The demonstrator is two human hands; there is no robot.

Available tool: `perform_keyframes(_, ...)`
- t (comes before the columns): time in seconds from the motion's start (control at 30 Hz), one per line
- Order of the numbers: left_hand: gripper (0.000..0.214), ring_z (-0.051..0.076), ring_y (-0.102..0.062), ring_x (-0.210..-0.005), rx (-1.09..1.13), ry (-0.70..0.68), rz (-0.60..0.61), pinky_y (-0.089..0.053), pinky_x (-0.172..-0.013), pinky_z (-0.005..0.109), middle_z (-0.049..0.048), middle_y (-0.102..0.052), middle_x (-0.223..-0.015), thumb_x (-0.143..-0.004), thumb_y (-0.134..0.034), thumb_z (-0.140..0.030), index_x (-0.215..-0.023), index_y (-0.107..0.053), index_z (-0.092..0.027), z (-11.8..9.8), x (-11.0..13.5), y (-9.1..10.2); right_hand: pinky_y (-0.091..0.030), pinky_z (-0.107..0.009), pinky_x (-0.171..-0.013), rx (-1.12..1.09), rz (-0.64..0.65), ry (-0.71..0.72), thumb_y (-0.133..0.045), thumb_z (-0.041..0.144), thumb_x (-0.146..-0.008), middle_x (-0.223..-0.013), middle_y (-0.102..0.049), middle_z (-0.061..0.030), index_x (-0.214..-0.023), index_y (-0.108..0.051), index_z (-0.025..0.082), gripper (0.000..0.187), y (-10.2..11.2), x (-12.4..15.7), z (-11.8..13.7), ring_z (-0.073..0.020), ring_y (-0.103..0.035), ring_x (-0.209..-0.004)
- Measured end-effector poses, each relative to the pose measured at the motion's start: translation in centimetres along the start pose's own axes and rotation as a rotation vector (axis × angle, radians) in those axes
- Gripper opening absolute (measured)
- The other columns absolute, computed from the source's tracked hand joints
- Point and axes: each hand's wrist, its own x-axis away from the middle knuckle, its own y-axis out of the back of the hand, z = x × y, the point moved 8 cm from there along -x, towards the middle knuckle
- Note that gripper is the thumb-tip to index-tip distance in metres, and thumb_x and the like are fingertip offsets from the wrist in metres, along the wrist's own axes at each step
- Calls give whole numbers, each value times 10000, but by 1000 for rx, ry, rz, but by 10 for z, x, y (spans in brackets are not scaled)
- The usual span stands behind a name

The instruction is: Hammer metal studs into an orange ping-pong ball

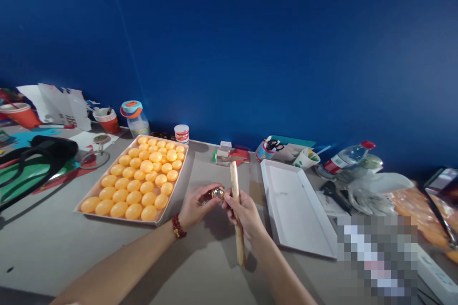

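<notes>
My left hand (196, 206) pinches a small shiny metallic piece (216, 193) above the grey table (53, 248). My right hand (242, 210) grips the wooden handle of a hammer (236, 200), and its fingertips also touch the shiny piece. The hammer stands almost upright, with its metal head (231, 158) at the far end. Both hands meet in front of me, between a tray of several orange-yellow balls (138, 178) on the left and an empty white tray (296, 205) on the right. A red bead bracelet (178, 227) circles my left wrist.
Red paper cups (107, 120), a clear jar (136, 119), a small white tub (182, 133) and a cup of scissors (267, 148) line the blue wall. A black-and-green bag (32, 162) lies left. A water bottle (348, 156), gloves (368, 193) and orange material (418, 200) crowd the right.
</notes>
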Motion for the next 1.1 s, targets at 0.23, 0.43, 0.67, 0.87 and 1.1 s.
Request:
perform_keyframes(0.23,356,228,-666,-989,-12,-5,2,-552,-867,337,105,-694,-1127,-830,-647,-301,-1166,-638,-182,-4,1,1,-310,-113,-302,39,-13,13,-712,482,-715,-604,-602,40,-823,-516,180,376,-2,2,1,-42,-453,-399)
perform_keyframes(0.43,358,235,-662,-993,7,8,-11,-547,-870,335,108,-698,-1117,-826,-650,-318,-1157,-645,-181,0,0,2,-319,-109,-302,80,-17,25,-700,498,-723,-610,-601,41,-839,-508,182,387,-1,2,1,-48,-473,-413)
perform_keyframes(0.67,365,231,-668,-948,77,43,17,-557,-832,333,115,-702,-1084,-818,-657,-332,-1135,-653,-152,0,0,-2,-324,-115,-305,108,15,10,-702,510,-715,-600,-612,36,-848,-498,184,407,-2,2,4,-54,-486,-401)
perform_keyframes(0.87,378,237,-661,-977,117,58,12,-542,-873,353,115,-694,-1108,-808,-671,-333,-1141,-644,-158,2,0,-3,-301,-122,-295,70,4,21,-711,498,-709,-581,-606,44,-828,-491,189,398,-2,2,3,-47,-453,-364)
perform_keyframes(1.1,349,220,-668,-937,279,96,-31,-557,-816,330,112,-696,-1086,-801,-686,-307,-1111,-645,-154,-5,-2,-3,-272,-131,-302,29,39,82,-643,487,-786,-612,-613,42,-938,-489,197,362,-1,3,9,-43,-428,-341)
